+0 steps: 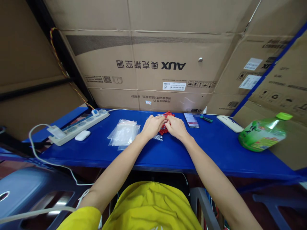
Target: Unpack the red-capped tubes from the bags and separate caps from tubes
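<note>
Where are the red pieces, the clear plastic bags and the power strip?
Red pieces (163,130): head view, lower visible part of the pile.
Clear plastic bags (124,133): head view, middle of the stack.
Power strip (80,125): head view, socket face.

Fingers (160,119) partly hide the red pieces (164,130); the phone's screen (191,120) is partly blurred.

Location type: makeshift workshop station, indicated by cardboard walls (148,46), blue table (213,147), power strip (81,125), small red parts (169,113) and clear bags (124,133).
</note>
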Available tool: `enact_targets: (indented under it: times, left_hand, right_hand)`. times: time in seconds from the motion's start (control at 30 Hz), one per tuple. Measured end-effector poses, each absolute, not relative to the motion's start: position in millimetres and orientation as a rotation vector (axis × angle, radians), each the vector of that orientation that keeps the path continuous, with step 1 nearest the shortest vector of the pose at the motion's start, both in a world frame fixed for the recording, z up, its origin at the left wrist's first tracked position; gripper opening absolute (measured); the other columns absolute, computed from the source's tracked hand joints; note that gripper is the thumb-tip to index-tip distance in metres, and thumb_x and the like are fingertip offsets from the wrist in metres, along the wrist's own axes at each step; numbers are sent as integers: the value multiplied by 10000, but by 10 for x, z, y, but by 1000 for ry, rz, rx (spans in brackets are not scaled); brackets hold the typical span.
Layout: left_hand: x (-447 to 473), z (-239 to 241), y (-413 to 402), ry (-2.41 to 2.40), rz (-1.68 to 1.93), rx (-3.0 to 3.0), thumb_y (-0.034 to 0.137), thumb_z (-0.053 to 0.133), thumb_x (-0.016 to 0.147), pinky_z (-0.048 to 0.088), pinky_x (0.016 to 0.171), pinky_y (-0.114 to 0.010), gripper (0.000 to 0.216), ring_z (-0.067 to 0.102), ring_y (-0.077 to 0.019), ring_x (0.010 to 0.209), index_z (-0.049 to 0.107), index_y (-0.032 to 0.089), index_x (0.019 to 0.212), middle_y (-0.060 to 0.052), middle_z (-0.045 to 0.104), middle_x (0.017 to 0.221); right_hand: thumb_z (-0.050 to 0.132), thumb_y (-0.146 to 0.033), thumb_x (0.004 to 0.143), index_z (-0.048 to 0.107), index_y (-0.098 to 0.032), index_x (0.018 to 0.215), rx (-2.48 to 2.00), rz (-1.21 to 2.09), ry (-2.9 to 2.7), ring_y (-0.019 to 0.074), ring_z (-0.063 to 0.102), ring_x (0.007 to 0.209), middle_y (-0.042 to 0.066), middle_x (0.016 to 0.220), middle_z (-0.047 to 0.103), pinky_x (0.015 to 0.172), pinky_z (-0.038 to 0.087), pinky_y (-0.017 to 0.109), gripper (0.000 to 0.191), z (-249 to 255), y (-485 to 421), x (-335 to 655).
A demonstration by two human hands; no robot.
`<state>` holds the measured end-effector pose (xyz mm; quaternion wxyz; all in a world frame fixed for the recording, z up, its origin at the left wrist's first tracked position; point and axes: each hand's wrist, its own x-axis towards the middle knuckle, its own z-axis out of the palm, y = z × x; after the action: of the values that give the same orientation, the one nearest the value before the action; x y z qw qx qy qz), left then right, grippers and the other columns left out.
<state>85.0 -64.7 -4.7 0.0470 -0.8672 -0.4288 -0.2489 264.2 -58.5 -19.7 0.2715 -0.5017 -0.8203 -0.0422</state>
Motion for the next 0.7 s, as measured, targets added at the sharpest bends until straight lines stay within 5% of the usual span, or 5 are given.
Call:
enact_targets:
  times: [0.47, 0.7]
  left_hand:
    - [838, -90, -602, -1227, -902, -2683, 375, 302, 1124, 331, 772, -334, 408, 688, -198, 938, 651, 195, 1010, -73, 771, 1043]
    - [756, -79, -591, -1243, -941, -2646, 390, 395, 1102, 332, 823, -345, 324, 662, -198, 970, 669, 217, 1092, -59, 735, 1055]
  right_hand:
    - [403, -159, 912, 566, -214, 854, -1173, -34, -2086, 242, 607, 790, 98, 869, 698, 735, 394, 327, 182, -258, -528, 2627]
    - [397, -206, 957, 628, -201, 1017, -1046, 191, -2098, 235, 633, 930, 91, 1047, 719, 843, 439, 327, 239, -222, -536, 2724]
